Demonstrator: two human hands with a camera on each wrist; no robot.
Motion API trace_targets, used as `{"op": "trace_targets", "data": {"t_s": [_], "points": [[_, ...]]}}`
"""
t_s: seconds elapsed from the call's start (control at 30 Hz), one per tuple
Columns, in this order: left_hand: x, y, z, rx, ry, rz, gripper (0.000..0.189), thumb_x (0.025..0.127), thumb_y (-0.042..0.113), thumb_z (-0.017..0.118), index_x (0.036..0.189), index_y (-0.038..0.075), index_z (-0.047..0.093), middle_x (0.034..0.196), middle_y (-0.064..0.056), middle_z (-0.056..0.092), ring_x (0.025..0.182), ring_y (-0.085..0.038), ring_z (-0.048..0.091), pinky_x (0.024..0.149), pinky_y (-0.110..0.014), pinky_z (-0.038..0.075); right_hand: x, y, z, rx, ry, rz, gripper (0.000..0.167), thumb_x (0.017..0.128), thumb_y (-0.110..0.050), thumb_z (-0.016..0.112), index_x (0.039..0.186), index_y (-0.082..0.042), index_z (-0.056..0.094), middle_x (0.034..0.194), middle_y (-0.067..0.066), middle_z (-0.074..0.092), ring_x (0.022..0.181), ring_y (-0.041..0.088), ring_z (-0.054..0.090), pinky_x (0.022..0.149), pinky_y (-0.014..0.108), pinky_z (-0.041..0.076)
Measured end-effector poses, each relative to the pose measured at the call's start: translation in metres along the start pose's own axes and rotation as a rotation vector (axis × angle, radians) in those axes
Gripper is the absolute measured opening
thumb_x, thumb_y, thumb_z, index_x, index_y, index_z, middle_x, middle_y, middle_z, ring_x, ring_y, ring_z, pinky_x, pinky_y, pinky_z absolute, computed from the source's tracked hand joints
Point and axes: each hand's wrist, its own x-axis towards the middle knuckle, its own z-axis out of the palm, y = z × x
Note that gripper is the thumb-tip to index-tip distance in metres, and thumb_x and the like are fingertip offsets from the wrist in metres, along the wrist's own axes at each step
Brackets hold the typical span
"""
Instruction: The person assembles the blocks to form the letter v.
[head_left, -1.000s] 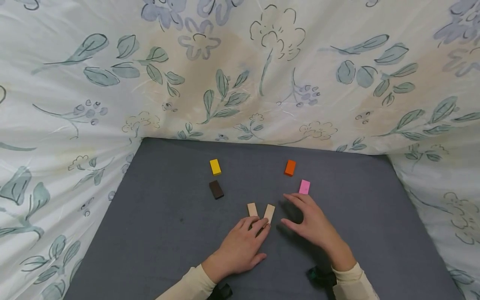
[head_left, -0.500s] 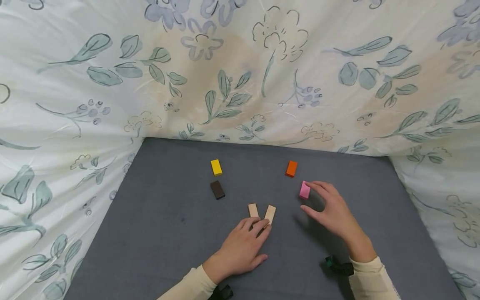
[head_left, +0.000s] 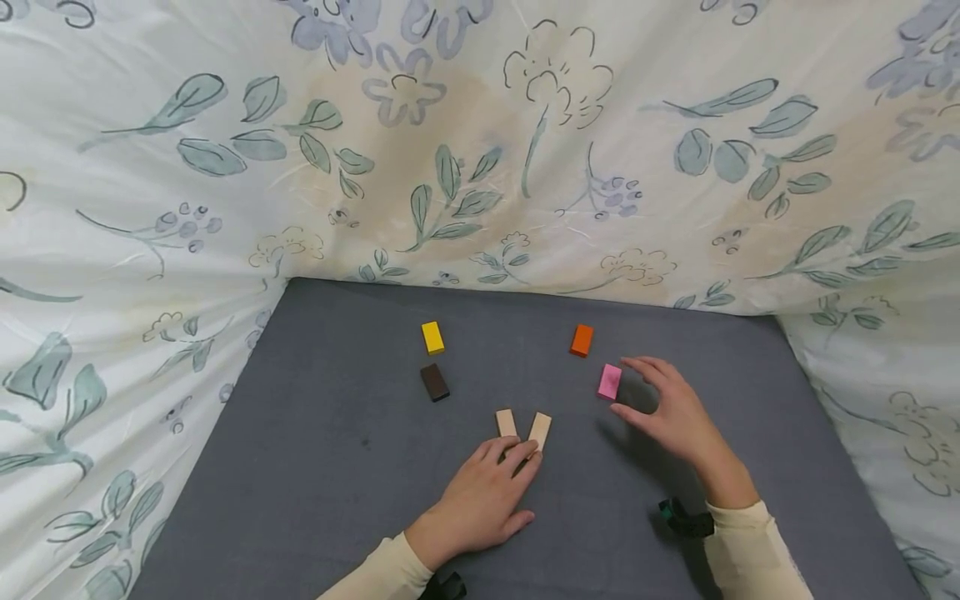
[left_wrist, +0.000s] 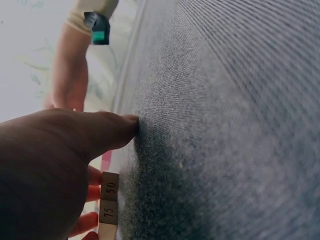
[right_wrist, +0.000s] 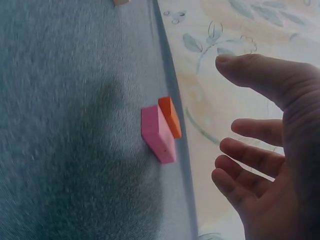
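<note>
My left hand (head_left: 483, 504) rests with its fingertips on the near ends of two pale wooden blocks, a left wooden block (head_left: 506, 422) and a right wooden block (head_left: 539, 429), which stand in a V. In the left wrist view, the block ends (left_wrist: 109, 187) carry the printed numbers 50 and 75, and the thumb touches the cloth. To the right, my right hand (head_left: 675, 408) hovers with fingers spread beside a pink block (head_left: 610, 382), holding nothing. The right wrist view shows a gap between that hand and the pink block (right_wrist: 158, 134).
Behind the pink block lies an orange block (head_left: 581, 341). A yellow block (head_left: 432, 337) and a dark brown block (head_left: 434, 382) sit toward the back left. Everything lies on a grey cloth surface (head_left: 300, 467), bordered by a floral curtain (head_left: 480, 125).
My right hand has moved right, from beside the wooden blocks to the pink block's right side, uncovering it. The left hand has stayed on the wooden blocks.
</note>
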Motion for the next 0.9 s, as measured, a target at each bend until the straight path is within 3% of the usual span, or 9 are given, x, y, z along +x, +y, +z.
{"op": "trace_targets", "data": {"t_s": [0.37,0.9], "points": [[0.000,-0.001,0.001,-0.016,0.001,-0.009,0.072,0.101,0.059,0.072,0.157,0.016,0.057,0.162,-0.004,0.047,0.145,-0.025,0.045,0.119,-0.044,0.042,0.014,0.021,0.009,-0.009,-0.050,0.037,0.075,0.090,-0.029,0.091,0.151,0.001,0.058,0.150,0.027,0.053,0.124,0.048,0.060,0.104,0.073,0.046],[0.000,-0.001,0.001,-0.017,-0.017,-0.016,0.074,0.101,0.060,0.072,0.158,0.016,0.056,0.164,-0.004,0.046,0.147,-0.025,0.043,0.120,-0.044,0.040,0.022,0.036,0.020,0.000,-0.074,0.025,0.073,0.090,-0.027,0.092,0.150,0.002,0.060,0.146,0.025,0.057,0.121,0.046,0.061,0.104,0.070,0.048]]}}
